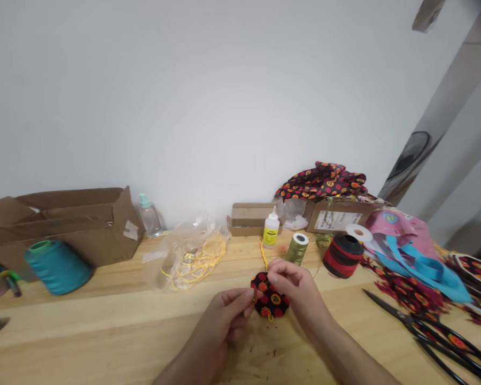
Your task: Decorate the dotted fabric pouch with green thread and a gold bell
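A round, flat piece of black fabric (275,299) with red and yellow flower prints lies in front of me, between my hands. A twisted yellow cord (263,252) runs from its top, and a small yellow loop (270,318) shows at its bottom edge. At its left edge, my left hand (228,315) has thumb and index finger pinched together. My right hand (296,291) is over the upper right of the fabric, its thumb and fingertips closed together. Whatever is between the fingertips of each hand is too small or hidden to make out.
Behind stand a glue bottle (271,230), a green thread spool (297,249) and a red-black spool (343,256). Black scissors (409,319) lie right, near fabric scraps. Yellow cord in a plastic bag (194,262), a teal thread cone (59,268) and a cardboard box (100,224) are left.
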Action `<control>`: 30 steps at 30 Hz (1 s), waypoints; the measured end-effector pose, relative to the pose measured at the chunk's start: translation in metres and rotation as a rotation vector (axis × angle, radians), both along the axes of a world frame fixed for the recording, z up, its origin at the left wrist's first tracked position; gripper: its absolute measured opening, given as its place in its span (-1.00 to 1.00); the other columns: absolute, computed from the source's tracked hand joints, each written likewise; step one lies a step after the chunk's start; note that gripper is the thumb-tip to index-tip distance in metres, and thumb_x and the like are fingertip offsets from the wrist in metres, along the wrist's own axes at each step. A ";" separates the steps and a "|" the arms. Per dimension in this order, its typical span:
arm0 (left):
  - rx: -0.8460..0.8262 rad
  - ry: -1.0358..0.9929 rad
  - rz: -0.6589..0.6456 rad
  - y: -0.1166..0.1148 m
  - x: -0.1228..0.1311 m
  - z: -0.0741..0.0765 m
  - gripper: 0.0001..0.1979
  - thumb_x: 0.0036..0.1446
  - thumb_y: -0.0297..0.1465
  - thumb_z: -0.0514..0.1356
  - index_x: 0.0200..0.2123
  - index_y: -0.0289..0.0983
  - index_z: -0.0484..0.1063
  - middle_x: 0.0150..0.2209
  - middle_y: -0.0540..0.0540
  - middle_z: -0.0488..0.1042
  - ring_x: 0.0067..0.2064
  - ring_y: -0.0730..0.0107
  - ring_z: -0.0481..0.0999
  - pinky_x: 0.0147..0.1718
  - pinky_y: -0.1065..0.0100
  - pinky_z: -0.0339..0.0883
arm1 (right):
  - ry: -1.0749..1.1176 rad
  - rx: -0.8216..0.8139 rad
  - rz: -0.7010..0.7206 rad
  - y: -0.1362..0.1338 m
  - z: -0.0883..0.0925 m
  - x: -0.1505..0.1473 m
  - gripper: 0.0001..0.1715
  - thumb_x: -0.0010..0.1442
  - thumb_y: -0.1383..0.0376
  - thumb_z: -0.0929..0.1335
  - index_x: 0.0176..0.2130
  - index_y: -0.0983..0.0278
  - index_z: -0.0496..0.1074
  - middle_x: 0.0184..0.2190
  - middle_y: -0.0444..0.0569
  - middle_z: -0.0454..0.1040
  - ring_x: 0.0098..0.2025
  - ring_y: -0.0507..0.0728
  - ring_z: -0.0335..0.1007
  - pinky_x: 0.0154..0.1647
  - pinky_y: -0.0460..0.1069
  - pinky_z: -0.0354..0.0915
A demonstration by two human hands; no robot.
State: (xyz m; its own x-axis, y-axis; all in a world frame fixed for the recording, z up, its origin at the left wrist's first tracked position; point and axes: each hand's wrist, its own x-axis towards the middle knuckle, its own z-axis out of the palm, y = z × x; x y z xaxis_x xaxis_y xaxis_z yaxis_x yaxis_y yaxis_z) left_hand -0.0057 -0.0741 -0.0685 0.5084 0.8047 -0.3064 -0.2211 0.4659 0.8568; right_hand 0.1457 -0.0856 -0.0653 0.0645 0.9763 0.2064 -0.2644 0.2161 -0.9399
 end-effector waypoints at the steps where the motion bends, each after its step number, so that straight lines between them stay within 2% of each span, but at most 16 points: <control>1: 0.005 0.016 -0.007 -0.001 0.000 0.001 -0.74 -0.16 -0.27 0.24 -0.58 -0.39 0.38 -0.72 0.17 0.06 -0.71 0.74 -0.20 -0.74 0.54 -0.40 | 0.038 -0.032 -0.014 0.000 -0.001 0.001 -0.86 -0.08 0.29 0.40 -0.56 0.30 0.37 -0.55 -0.18 0.29 -0.52 -0.05 0.13 -0.48 -0.13 0.07; 4: 0.009 0.046 -0.037 -0.002 0.000 0.001 -0.72 -0.20 -0.24 0.26 -0.56 -0.38 0.40 -0.74 0.18 0.06 -0.73 0.74 -0.18 -0.74 0.52 -0.41 | 0.100 -0.130 -0.048 0.001 -0.003 0.001 -0.82 -0.11 0.27 0.41 -0.54 0.33 0.36 -0.63 -0.22 0.25 -0.62 -0.09 0.00 -0.58 -0.15 -0.04; 8: -0.026 0.045 -0.064 -0.002 0.001 -0.001 -0.69 -0.27 -0.20 0.27 -0.59 -0.36 0.39 -0.78 0.22 -0.02 -0.73 0.73 -0.20 -0.75 0.53 -0.40 | 0.116 -0.164 -0.038 0.002 -0.004 0.001 -0.80 -0.13 0.26 0.41 -0.55 0.34 0.35 -0.70 -0.25 0.16 -0.64 -0.09 -0.07 -0.61 -0.14 -0.11; 12: -0.039 0.071 0.001 -0.001 0.002 -0.003 -0.68 -0.28 -0.19 0.27 -0.56 -0.36 0.40 -0.79 0.25 -0.09 -0.73 0.72 -0.23 -0.76 0.53 -0.39 | 0.103 -0.146 -0.033 0.001 -0.002 0.001 -0.84 -0.12 0.29 0.39 -0.58 0.32 0.33 -0.65 -0.22 0.20 -0.64 -0.08 -0.05 -0.62 -0.14 -0.09; 15: -0.011 0.129 0.079 0.000 0.002 -0.005 -0.71 -0.23 -0.20 0.24 -0.57 -0.34 0.38 -0.79 0.25 -0.11 -0.73 0.70 -0.23 -0.76 0.52 -0.40 | -0.134 0.039 -0.115 -0.004 0.002 -0.002 -0.88 -0.09 0.35 0.36 -0.59 0.30 0.33 -0.58 -0.17 0.24 -0.58 -0.05 0.06 -0.58 -0.13 0.01; 18: 0.013 0.148 0.111 0.001 0.002 -0.005 -0.73 -0.18 -0.23 0.23 -0.63 -0.33 0.31 -0.78 0.24 -0.13 -0.71 0.69 -0.23 -0.75 0.51 -0.40 | -0.538 0.375 -0.205 -0.009 0.005 -0.007 -0.90 -0.07 0.44 0.33 -0.57 0.28 0.37 -0.56 -0.14 0.24 -0.52 -0.01 0.14 -0.53 -0.10 0.09; 21: -0.008 0.067 0.096 0.000 0.002 -0.005 -0.71 -0.14 -0.24 0.22 -0.65 -0.33 0.28 -0.74 0.22 -0.14 -0.68 0.68 -0.24 -0.73 0.53 -0.39 | -0.863 0.646 -0.213 -0.012 0.004 -0.010 -0.87 -0.05 0.46 0.31 -0.50 0.25 0.41 -0.54 -0.09 0.29 -0.47 0.03 0.19 -0.47 -0.07 0.13; 24: -0.077 -0.068 0.073 0.000 0.002 -0.005 -0.74 -0.13 -0.27 0.23 -0.62 -0.35 0.31 -0.72 0.20 -0.09 -0.66 0.68 -0.24 -0.72 0.54 -0.38 | -1.029 0.715 -0.223 -0.012 0.003 -0.011 -0.86 -0.02 0.43 0.30 -0.50 0.22 0.43 -0.55 -0.09 0.31 -0.49 0.02 0.17 -0.48 -0.06 0.11; 30: -0.174 -0.208 0.061 0.001 0.002 -0.008 -0.76 -0.19 -0.33 0.28 -0.61 -0.38 0.32 -0.72 0.18 -0.03 -0.66 0.70 -0.21 -0.73 0.57 -0.37 | -1.039 0.703 -0.247 -0.009 -0.003 -0.007 -0.87 0.00 0.42 0.31 -0.47 0.23 0.43 -0.55 -0.08 0.34 -0.48 0.03 0.18 -0.47 -0.06 0.12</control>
